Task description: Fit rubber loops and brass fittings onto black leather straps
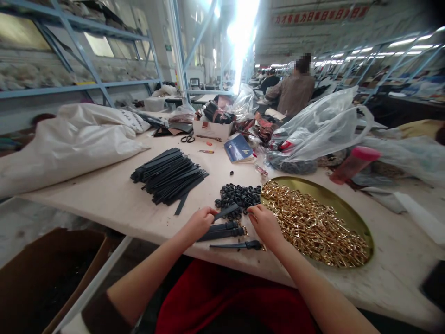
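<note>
My left hand (pixel 200 225) pinches a black strap (pixel 226 212), its free end pointing right over a pile of small black loops (pixel 239 192). At the right of that pile is my right hand (pixel 266 226), thumb and fingers pressed together; what they hold, if anything, is too small to make out. Right beside it, a round gold tray (pixel 342 204) holds a heap of gold buckles (pixel 313 227). Below my hands lie several black straps with buckles (pixel 222 232), one strap (pixel 232 245) apart from the others. A stack of black strips (pixel 170 176) sits to the left.
A white sack (pixel 76 144) covers the table's left end. Behind are scissors (pixel 187 138), a blue booklet (pixel 239 149), a white box (pixel 212 130), a plastic bag (pixel 313 130) and a pink-lidded container (pixel 354 164). A cardboard box (pixel 93 264) stands below left. Another person (pixel 295 90) is farther back.
</note>
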Demonstrator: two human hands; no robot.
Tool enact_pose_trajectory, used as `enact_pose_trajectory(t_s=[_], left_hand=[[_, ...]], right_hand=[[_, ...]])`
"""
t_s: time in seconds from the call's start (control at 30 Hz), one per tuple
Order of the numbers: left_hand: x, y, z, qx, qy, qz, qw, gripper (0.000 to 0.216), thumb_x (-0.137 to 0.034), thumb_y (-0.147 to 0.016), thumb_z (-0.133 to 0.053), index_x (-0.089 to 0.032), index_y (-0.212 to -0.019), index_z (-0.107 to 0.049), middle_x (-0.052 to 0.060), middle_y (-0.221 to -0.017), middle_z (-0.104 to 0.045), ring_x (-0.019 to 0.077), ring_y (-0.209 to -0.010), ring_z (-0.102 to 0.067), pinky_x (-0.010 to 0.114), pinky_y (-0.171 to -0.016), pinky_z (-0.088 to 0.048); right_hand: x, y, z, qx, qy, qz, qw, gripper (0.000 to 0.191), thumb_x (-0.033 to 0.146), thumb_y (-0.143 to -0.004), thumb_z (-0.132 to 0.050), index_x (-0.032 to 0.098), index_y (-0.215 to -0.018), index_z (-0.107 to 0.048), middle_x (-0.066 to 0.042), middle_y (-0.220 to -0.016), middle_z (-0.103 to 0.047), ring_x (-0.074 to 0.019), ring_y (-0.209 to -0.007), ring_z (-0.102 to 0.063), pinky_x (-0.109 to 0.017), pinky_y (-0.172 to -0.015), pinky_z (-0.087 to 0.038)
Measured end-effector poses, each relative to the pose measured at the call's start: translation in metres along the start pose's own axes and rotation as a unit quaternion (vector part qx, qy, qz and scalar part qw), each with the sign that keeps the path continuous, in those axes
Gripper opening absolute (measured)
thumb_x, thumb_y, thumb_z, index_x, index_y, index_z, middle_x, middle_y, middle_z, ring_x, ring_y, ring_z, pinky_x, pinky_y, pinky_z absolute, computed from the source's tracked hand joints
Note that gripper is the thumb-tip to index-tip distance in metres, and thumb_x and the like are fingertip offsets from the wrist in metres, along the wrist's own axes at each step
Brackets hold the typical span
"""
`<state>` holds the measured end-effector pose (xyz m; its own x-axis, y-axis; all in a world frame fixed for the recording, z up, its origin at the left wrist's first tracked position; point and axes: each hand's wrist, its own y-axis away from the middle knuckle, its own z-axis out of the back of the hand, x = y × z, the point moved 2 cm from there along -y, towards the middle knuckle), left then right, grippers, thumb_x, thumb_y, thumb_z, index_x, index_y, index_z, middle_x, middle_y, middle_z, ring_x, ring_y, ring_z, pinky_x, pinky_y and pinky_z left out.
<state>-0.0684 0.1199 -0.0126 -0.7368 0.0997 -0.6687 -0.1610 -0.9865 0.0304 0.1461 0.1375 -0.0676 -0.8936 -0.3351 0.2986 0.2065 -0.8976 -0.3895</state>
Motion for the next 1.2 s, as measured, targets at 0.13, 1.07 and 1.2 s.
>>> enact_pose_trajectory(t_s=[0.13,1.07,1.2], left_hand=[[-0.009,0.03,-0.032,0.077,0.137,0.052,0.986,0.035,-0.042,-0.083,-0.028,-0.016,-0.078,-0.049,-0.006,-0.045,-0.038,0.0087,-0.041,-0.039,0.019,-0.04,-0.032],[-0.033,0.044,-0.061,0.063,0.095,-0.01,0.993,0.021,-0.03,-0.082,-0.04,-0.018,-0.071,-0.053,-0.004,-0.059,-0.051,0.0113,-0.056,-0.046,0.022,-0.053,-0.028],[-0.034,0.048,-0.056,0.107,0.04,-0.029,0.993,0.023,-0.029,-0.081,-0.038,-0.018,-0.064,-0.05,-0.004,-0.056,-0.048,0.0114,-0.054,-0.044,0.023,-0.051,-0.025]], right_hand=[[0.002,-0.018,-0.006,0.038,0.046,0.024,0.998,0.012,0.02,-0.079,-0.05,0.018,-0.075,-0.061,-0.007,-0.079,-0.057,-0.0181,-0.072,-0.054,-0.028,-0.062,-0.034],[0.011,0.048,0.017,0.101,-0.686,-0.301,0.655,0.028,0.034,-0.061,-0.072,0.017,-0.077,-0.057,0.004,-0.069,-0.059,-0.0074,-0.058,-0.054,-0.023,-0.062,-0.045],[0.014,0.055,0.024,0.112,-0.645,-0.249,0.713,0.028,0.035,-0.062,-0.071,0.015,-0.078,-0.058,0.004,-0.062,-0.058,-0.0076,-0.055,-0.052,-0.023,-0.058,-0.041]])
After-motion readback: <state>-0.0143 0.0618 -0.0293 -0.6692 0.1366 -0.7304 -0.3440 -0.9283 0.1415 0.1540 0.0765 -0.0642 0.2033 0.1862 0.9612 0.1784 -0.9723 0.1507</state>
